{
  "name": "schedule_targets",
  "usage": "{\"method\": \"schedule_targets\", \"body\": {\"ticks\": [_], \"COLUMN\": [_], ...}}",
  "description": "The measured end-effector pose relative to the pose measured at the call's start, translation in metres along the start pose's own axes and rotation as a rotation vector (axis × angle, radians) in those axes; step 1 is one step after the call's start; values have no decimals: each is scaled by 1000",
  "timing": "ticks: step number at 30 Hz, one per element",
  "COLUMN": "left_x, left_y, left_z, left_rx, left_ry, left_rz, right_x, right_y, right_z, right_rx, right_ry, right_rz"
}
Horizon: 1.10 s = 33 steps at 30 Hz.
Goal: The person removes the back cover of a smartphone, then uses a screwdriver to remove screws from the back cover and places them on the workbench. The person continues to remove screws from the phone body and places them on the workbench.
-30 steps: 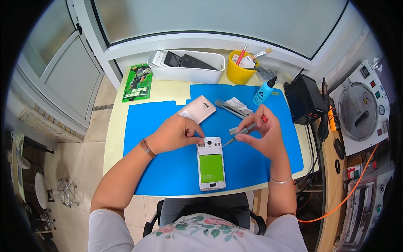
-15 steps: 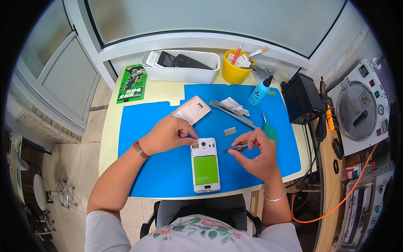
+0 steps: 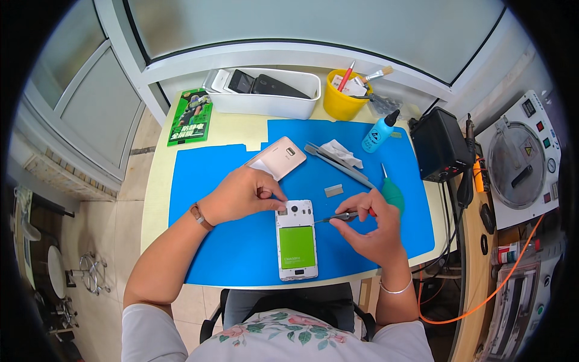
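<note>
An opened white phone [image 3: 295, 240] (green battery showing) lies flat on the blue mat [image 3: 211, 181].

The left hand [image 3: 244, 194] covered the opened phone's [image 3: 295, 240] top-left corner, so what its fingertips pressed could not be told. The tool [image 3: 336, 218] in the right hand's [image 3: 374, 229] grip was mostly hidden, its tip too small to identify. At two o'clock, the machine [image 3: 523, 160] blurred toward the rim.

Left hand [image 3: 244, 194] steadies the opened phone [image 3: 295, 239] on the blue mat [image 3: 211, 253] — right hand [image 3: 373, 226] applies tweezers [image 3: 333, 218] to its upper edge.
</note>
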<state>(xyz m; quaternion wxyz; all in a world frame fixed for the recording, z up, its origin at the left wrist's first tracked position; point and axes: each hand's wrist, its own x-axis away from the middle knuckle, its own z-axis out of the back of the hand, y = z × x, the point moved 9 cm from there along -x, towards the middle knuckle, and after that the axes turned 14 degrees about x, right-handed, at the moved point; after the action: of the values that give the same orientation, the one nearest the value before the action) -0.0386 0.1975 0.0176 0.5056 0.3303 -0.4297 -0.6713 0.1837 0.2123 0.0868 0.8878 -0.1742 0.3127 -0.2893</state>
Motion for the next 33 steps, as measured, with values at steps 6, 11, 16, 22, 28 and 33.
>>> {"method": "schedule_targets", "body": {"ticks": [6, 11, 16, 22, 28, 33], "left_x": [-1, -1, 3, 4, 6, 7], "left_y": [9, 19, 24, 36, 38, 37], "left_z": [3, 6, -7, -7, -4, -3], "left_rx": [-25, 168, 372, 467, 475, 512], "left_ry": [30, 65, 37, 59, 95, 126], "left_rz": [-56, -87, -92, -128, -149, -154], "right_x": [2, 7, 2, 2, 1, 1], "right_y": [-6, -7, -23, -30, -36, -38], "right_z": [1, 6, 15, 15, 13, 13], "right_rx": [-10, -79, -103, -70, -50, -50], "right_ry": [16, 156, 301, 381, 395, 419], "right_rz": [28, 34, 80, 106, 128, 149]}}
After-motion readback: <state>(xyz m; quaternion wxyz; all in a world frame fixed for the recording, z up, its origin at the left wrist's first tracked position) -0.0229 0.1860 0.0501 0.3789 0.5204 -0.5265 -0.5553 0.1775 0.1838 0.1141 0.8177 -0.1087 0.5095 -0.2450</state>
